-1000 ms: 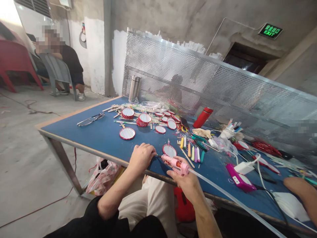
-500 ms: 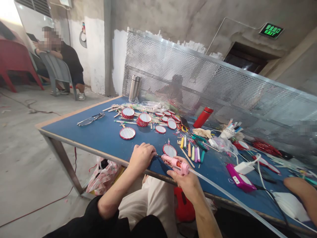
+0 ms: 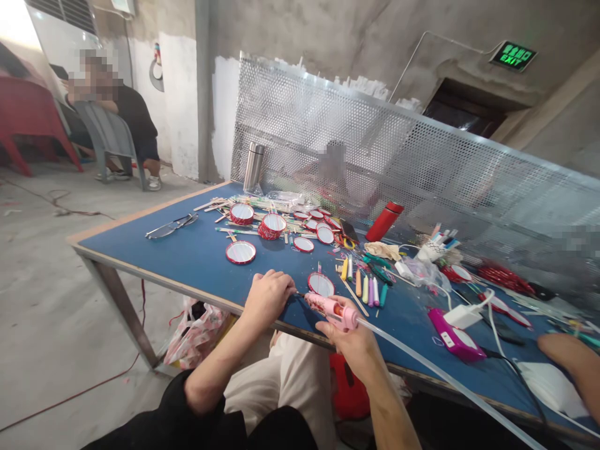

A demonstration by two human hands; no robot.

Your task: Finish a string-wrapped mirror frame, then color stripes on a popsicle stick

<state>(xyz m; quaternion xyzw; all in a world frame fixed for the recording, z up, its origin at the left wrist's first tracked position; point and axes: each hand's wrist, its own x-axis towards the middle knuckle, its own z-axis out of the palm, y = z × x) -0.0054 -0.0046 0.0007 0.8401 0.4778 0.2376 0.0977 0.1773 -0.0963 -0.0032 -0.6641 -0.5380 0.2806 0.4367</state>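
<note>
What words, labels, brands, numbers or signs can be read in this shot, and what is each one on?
"EXIT" on the green sign above the doorway.
The characters above "EXIT" on that sign are too small to read.
The marks on the magenta device are too small to read.

Place: craft workshop, industrial-type room.
Floor: bare concrete floor (image 3: 60, 300), cable laid loose.
Walls: patchy plastered wall (image 3: 180, 106), green exit sign (image 3: 513, 56).
Fittings: perforated metal screen (image 3: 309, 131), 2 plastic chairs (image 3: 109, 140).
Bench: blue worktable (image 3: 140, 240) spread with red-rimmed round frames (image 3: 240, 252), wooden sticks (image 3: 210, 205), hot glue gun (image 3: 328, 311).
</note>
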